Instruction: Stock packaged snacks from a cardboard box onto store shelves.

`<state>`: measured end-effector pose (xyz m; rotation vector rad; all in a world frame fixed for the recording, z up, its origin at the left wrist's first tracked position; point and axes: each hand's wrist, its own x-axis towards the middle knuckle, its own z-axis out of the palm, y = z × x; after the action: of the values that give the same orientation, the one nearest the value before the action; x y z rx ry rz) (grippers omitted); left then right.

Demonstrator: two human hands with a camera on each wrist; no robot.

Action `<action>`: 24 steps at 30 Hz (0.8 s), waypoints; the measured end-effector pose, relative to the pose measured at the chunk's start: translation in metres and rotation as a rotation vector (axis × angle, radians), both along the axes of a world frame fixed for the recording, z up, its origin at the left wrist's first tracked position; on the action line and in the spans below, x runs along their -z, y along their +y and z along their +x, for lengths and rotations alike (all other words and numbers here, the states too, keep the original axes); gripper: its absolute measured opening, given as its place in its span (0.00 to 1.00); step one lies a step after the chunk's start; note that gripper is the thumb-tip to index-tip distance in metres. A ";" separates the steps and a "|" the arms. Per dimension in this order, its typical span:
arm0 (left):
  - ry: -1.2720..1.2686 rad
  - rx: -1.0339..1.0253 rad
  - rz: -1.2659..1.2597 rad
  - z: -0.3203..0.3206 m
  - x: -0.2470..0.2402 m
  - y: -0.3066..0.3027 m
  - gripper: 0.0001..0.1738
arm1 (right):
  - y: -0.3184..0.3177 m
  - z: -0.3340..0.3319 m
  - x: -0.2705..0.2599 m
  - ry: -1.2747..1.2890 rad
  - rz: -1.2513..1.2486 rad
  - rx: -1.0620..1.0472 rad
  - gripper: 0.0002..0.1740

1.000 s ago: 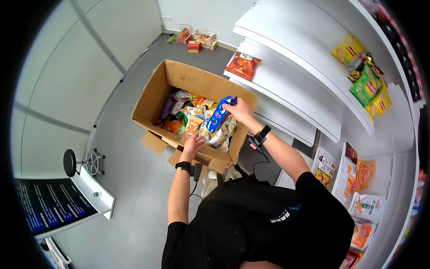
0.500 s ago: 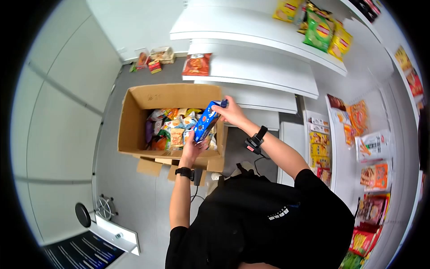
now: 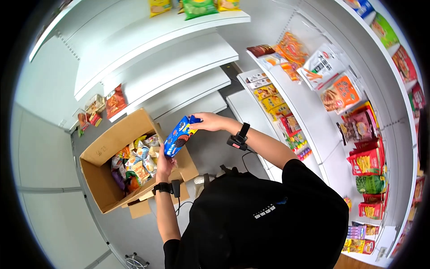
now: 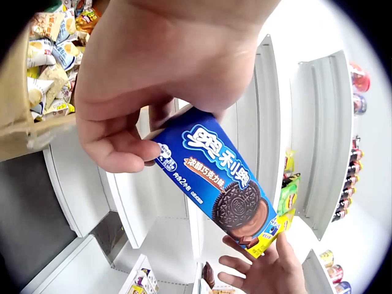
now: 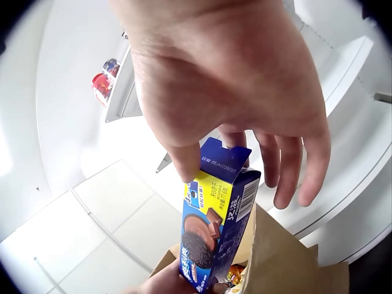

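A blue Oreo cookie box (image 3: 177, 136) with a yellow end is held over the near right rim of a cardboard carton (image 3: 96, 154). My left hand (image 3: 165, 166) grips its lower end; in the left wrist view the thumb and curled fingers (image 4: 125, 153) clasp that end. At the yellow upper end, my right hand (image 3: 208, 121) pinches the box between thumb and fingers. The right wrist view shows a blue end flap (image 5: 220, 159) standing up there, under the right palm. Snack bags (image 3: 136, 166) in many colours fill the carton's bottom.
White shelves (image 3: 179, 58) stand ahead, with chip bags (image 3: 199, 8) on top and a red snack bag (image 3: 115, 102) at the left end. Packaged snacks (image 3: 342, 92) line the right-hand shelves. A few packages (image 3: 94, 105) lie on the floor by the wall. Loose carton flaps (image 3: 139, 209) jut toward me.
The head view has turned right. My left hand has come up from the carton and taken hold of the Oreo box's lower end. Both hands now hold the box, nearer the carton's right side.
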<state>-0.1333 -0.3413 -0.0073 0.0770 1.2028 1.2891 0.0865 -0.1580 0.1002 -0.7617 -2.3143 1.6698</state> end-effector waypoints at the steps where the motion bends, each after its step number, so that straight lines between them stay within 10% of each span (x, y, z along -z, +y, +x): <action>1: 0.010 0.025 -0.024 0.012 -0.006 0.005 0.26 | 0.001 0.017 0.003 0.010 0.026 0.024 0.29; 24: 0.064 0.621 -0.129 0.247 -0.007 0.083 0.30 | -0.074 0.325 0.041 -0.176 -0.092 0.445 0.33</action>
<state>0.1137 -0.2588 -0.0007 0.3706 1.1870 0.6694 0.4119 -0.2316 0.0594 -1.3743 -1.9784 1.5597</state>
